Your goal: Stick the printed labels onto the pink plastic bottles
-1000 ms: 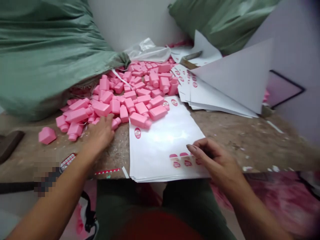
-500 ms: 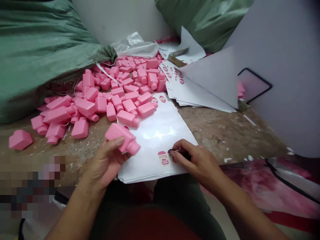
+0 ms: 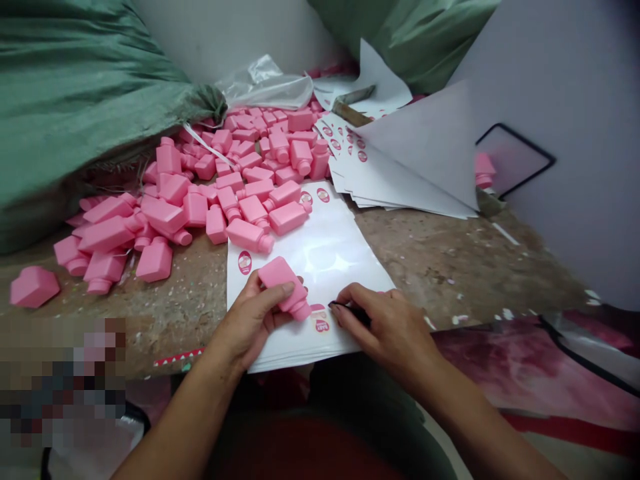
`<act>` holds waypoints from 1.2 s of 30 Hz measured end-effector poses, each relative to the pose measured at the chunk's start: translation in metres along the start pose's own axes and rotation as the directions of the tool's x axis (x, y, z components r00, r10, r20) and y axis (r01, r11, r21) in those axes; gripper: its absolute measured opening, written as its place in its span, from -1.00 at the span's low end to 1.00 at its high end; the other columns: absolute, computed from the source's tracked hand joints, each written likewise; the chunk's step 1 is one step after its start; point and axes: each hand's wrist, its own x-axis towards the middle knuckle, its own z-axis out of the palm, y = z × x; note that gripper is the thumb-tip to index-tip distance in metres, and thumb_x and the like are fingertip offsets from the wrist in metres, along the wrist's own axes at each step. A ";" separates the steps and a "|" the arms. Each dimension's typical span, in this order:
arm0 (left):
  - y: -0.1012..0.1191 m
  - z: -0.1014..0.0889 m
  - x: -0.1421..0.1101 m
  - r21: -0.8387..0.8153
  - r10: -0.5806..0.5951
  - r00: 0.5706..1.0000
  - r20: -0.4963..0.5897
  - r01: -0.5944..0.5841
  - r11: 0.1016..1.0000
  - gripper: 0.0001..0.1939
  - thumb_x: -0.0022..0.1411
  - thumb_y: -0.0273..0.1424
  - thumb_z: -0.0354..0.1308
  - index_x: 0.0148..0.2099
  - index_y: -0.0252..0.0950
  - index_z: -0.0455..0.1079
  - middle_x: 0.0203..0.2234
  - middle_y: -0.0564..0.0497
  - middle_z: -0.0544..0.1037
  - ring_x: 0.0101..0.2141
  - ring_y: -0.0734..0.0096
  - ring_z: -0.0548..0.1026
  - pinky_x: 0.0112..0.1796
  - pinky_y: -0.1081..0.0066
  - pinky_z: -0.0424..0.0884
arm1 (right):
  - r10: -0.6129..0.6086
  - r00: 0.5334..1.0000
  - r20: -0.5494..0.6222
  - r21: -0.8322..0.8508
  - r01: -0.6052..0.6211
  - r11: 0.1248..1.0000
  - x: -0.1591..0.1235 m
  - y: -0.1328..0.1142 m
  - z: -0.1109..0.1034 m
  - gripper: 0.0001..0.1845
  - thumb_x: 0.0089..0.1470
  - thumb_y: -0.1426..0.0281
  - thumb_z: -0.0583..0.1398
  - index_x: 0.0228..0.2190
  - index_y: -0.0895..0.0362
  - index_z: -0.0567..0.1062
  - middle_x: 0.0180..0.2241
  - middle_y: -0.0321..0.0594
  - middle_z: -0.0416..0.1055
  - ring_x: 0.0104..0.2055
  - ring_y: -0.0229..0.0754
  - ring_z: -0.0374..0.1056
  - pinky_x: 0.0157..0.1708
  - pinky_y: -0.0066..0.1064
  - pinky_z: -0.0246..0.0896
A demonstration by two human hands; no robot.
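My left hand [image 3: 257,319] is closed around a pink plastic bottle [image 3: 284,283], thumb on its flat side and neck pointing down to the right. Under it lies a stack of glossy white sticker sheets [image 3: 345,257]. In my right hand [image 3: 385,320] is a slim black tool, pinched between the fingers and mostly hidden by them; its kind I cannot make out. Its tip is at the right edge of a pink-and-white sticker [image 3: 320,320] printed "BABY". Another oval sticker [image 3: 245,262] shows at the sheet's left edge.
A heap of pink bottles [image 3: 250,160] covers the table's back left, partly over the sheets. More sticker sheets [image 3: 400,167], one folded over, lie at back right beneath a wood-and-metal bar [image 3: 353,110]. A green sack [image 3: 90,100] leans in from the left.
My left hand has brought the bottle rightward, close to the printed sticker. My right hand stays by the sticker with the black tool. The view has shifted slightly.
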 end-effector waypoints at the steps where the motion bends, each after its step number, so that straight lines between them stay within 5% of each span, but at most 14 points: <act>1: 0.001 0.000 0.000 -0.007 -0.008 1.000 -0.001 0.008 1.000 -0.66 0.06 -0.48 0.29 -0.11 -0.33 0.31 -0.17 -0.19 0.55 -0.19 0.27 0.53 -0.22 0.31 0.52 | -0.002 1.000 -0.003 -0.005 0.002 1.000 0.000 0.000 0.000 -0.87 0.15 0.36 0.13 -0.40 0.09 0.45 -0.55 -0.33 0.48 -0.55 -0.19 0.30 -0.45 -0.37 -0.03; 15: -0.001 0.000 -0.001 -0.089 -0.029 0.999 -0.017 0.028 0.996 -0.70 0.09 -0.49 0.27 -0.09 -0.35 0.39 -0.18 -0.17 0.59 -0.15 0.29 0.54 -0.22 0.40 0.51 | 0.002 1.000 0.000 -0.059 -0.002 0.998 0.005 -0.004 0.002 -0.83 0.16 0.34 0.11 -0.44 0.09 0.44 -0.59 -0.33 0.44 -0.59 -0.22 0.24 -0.44 -0.35 -0.03; 25: 0.000 -0.003 0.000 -0.129 -0.065 0.998 -0.019 0.062 0.990 -0.73 0.10 -0.48 0.27 -0.10 -0.35 0.41 -0.20 -0.15 0.58 -0.18 0.30 0.54 -0.25 0.41 0.52 | 0.214 0.945 0.246 0.121 -0.249 0.961 0.013 0.001 -0.004 -0.80 0.11 0.23 0.11 -0.42 0.05 0.47 -0.50 -0.28 0.49 -0.45 -0.14 0.32 -0.44 -0.37 0.04; 33: 0.001 -0.004 0.001 -0.199 -0.066 0.998 -0.007 0.063 0.978 -0.76 0.17 -0.44 0.21 -0.09 -0.38 0.40 -0.26 -0.17 0.60 -0.23 0.27 0.58 -0.28 0.39 0.52 | -0.005 0.996 0.089 -0.032 0.007 0.999 0.009 -0.001 -0.001 -0.86 0.15 0.33 0.11 -0.42 0.08 0.42 -0.54 -0.31 0.48 -0.55 -0.21 0.28 -0.38 -0.33 -0.01; 36: 0.002 -0.003 0.000 -0.214 -0.057 0.998 -0.003 0.055 0.975 -0.76 0.19 -0.45 0.19 -0.07 -0.39 0.39 -0.25 -0.18 0.60 -0.26 0.28 0.59 -0.28 0.39 0.53 | -0.017 0.999 0.037 -0.054 0.019 0.998 0.009 -0.004 0.004 -0.80 0.15 0.28 0.13 -0.46 0.09 0.39 -0.52 -0.29 0.49 -0.57 -0.23 0.25 -0.37 -0.31 -0.04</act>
